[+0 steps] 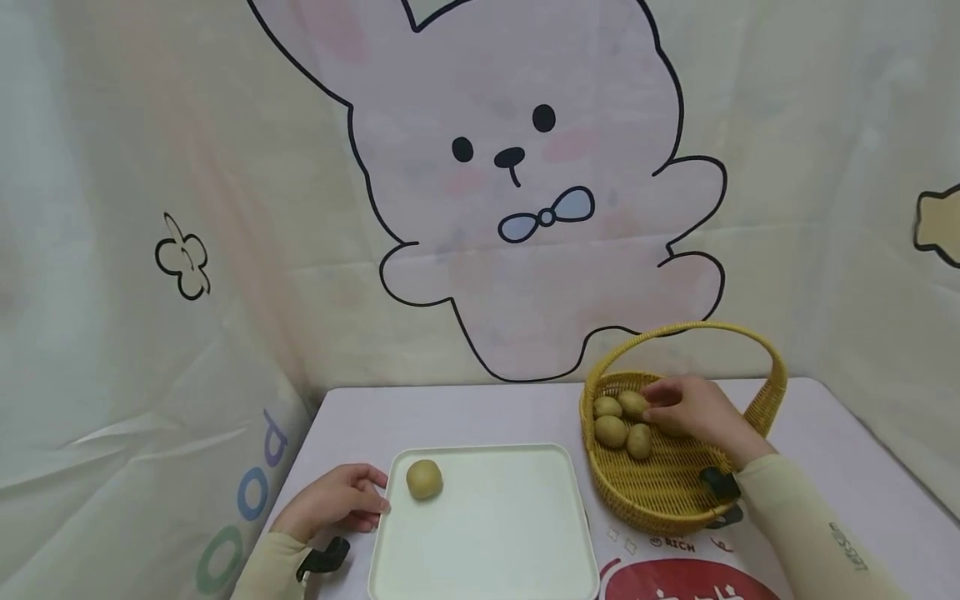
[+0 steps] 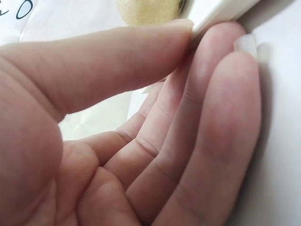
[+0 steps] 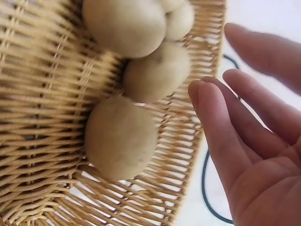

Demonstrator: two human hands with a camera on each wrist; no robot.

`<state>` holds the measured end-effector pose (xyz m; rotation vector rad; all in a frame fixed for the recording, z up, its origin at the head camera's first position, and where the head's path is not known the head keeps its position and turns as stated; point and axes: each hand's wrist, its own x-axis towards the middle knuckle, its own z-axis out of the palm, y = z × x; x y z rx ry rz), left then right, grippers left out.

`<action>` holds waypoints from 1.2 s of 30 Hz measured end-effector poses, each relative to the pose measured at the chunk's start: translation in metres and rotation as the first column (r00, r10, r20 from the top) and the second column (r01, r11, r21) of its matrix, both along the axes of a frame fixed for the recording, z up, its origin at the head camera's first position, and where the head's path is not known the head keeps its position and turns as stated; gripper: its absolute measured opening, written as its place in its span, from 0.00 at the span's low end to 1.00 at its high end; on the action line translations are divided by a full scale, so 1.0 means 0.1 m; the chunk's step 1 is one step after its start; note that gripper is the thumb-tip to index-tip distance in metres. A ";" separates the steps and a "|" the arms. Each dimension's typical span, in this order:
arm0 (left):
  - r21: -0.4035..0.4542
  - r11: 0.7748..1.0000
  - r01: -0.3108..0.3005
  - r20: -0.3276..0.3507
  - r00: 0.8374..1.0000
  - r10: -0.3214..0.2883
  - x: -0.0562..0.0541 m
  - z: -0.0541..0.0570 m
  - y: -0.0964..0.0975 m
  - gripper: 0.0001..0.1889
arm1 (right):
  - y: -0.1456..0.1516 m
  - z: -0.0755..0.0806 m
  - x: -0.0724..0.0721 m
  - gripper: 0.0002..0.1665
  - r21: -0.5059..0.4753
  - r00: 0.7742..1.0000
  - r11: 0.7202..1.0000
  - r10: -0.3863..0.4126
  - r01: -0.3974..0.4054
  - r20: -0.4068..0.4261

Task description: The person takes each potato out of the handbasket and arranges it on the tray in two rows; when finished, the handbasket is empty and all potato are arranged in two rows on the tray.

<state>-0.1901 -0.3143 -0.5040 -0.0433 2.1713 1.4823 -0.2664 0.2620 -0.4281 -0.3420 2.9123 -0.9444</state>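
A white tray [image 1: 498,533] lies on the table with one potato [image 1: 424,480] near its far left corner. My left hand [image 1: 337,502] pinches the tray's left edge, thumb on the rim and fingers against the side. To the right, a yellow wicker basket [image 1: 651,507] with a tall handle contains several potatoes [image 1: 611,432]. Over the basket is my right hand [image 1: 693,408], close to the potatoes. In the right wrist view its fingers [image 3: 211,106] are apart from a potato [image 3: 121,138], and the grasp holds nothing.
The basket's arched handle [image 1: 768,400] rises beside my right wrist. A printed red design [image 1: 686,581] marks the tabletop in front of the basket. Behind the table hangs a cloth backdrop [image 1: 525,292] with a cartoon animal.
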 end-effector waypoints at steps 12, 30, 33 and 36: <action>0.028 1.000 0.007 0.004 1.000 -0.007 -0.02 -0.03 0.01 0.24 | 0.10 -0.16 -0.17 0.27 0.002 1.000 1.000 -0.005 0.005 0.015; 0.033 0.999 -0.027 0.031 0.999 0.026 0.00 -0.06 -0.01 0.25 | 0.08 -0.24 -0.38 0.27 0.059 0.998 0.998 0.001 -0.004 0.058; 0.041 0.999 -0.024 0.030 0.999 0.023 0.00 -0.05 -0.01 0.25 | 0.06 -0.25 -0.41 0.27 0.063 0.998 0.998 0.005 -0.009 0.061; 0.042 0.999 -0.022 0.030 0.999 0.021 0.00 -0.05 -0.01 0.25 | 0.05 -0.26 -0.42 0.27 0.064 0.998 0.998 0.000 -0.004 0.064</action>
